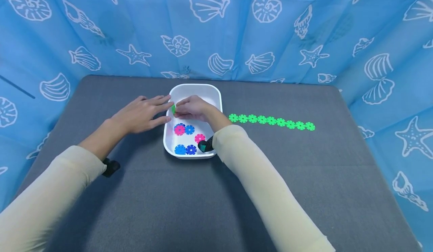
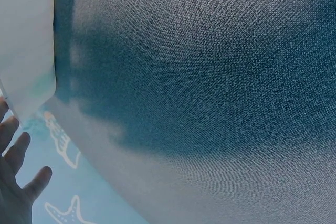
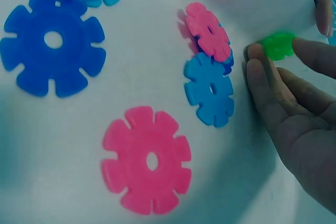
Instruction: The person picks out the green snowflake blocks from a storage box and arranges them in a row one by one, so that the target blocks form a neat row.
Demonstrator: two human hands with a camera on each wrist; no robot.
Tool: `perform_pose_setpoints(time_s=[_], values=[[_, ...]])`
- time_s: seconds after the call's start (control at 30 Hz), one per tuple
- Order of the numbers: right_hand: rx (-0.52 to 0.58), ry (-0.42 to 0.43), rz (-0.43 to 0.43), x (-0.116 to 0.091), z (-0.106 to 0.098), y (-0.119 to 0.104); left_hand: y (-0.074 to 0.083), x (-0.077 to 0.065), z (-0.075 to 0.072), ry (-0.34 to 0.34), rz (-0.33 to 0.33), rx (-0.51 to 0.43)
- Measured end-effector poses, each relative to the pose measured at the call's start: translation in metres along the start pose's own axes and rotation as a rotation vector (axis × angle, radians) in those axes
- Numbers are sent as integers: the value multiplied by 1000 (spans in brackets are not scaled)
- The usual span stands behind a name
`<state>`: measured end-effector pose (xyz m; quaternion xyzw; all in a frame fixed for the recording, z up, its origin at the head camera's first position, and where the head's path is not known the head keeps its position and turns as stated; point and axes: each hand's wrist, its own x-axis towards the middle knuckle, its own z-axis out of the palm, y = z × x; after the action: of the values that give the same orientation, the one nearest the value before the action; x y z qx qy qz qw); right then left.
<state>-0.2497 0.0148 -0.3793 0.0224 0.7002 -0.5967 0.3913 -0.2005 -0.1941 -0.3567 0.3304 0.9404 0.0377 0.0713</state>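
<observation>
My right hand reaches into a white plastic bin, thumb and fingertips pinching a green notched disc by the bin's left wall. My left hand has its fingers extended, their tips at the bin's left rim; nothing is gripped in it. On the bin floor lie a large pink notched disc, a dark blue disc and a light blue disc. Another pink disc overlaps blue ones. In the left wrist view, only part of the left hand shows.
To the right of the bin, a row of joined green discs stretches across the grey tabletop. A blue curtain with white shell drawings hangs behind and beside the table.
</observation>
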Motion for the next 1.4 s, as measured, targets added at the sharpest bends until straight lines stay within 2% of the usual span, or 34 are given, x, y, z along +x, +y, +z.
perform_pose_setpoints(time_s=[0.2, 0.4, 0.63, 0.93, 1.13, 1.27, 1.4], values=[[28, 28, -26, 3, 5, 1, 0, 0, 0, -3, 5, 10], [14, 74, -7, 4, 5, 1, 1, 0, 0, -1, 3, 3], [-94, 131, -15, 2, 1, 1, 1, 0, 1, -3, -4, 5], [-141, 190, -91, -5, -5, -5, 2, -1, 0, -8, -15, 2], [-137, 216, -132, -17, -15, -13, 2, -1, 0, -16, -27, 7], [-160, 242, -142, -29, -29, -17, 2, -1, 0, -20, -33, 7], [-181, 259, -192, -41, -45, -22, 3, -1, 0, -23, -34, 8]])
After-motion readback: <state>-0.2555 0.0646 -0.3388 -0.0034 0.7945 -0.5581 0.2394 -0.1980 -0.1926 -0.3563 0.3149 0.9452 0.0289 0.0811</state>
